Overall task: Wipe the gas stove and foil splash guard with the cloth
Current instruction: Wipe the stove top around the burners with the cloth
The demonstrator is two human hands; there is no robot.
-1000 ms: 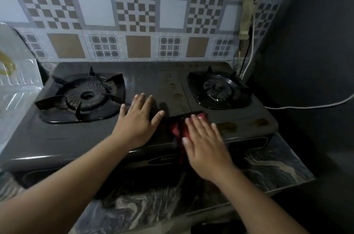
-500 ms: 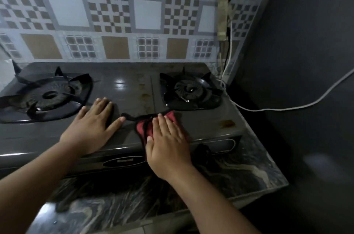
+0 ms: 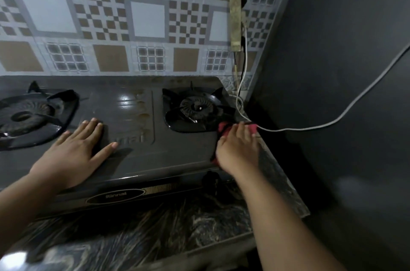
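Observation:
The dark two-burner gas stove (image 3: 137, 155) fills the middle of the head view. My left hand (image 3: 75, 151) lies flat on its top between the burners, fingers spread. My right hand (image 3: 238, 148) presses a red cloth (image 3: 223, 127) against the stove's front right corner, just in front of the right burner (image 3: 195, 107). Only the cloth's far edge shows past my fingers. The left burner (image 3: 26, 115) is partly cut off at the left edge. The foil splash guard is out of view.
A patterned tile wall (image 3: 144, 20) rises behind the stove. A dark wall (image 3: 343, 71) stands close on the right, with a white cable (image 3: 332, 123) running across it to a socket strip (image 3: 235, 22). The marbled counter (image 3: 155, 226) runs along the front.
My right hand slid the red cloth rightward from the stove's front middle to its front right corner. The view swung right, so the foil guard left the frame. My left hand stayed flat.

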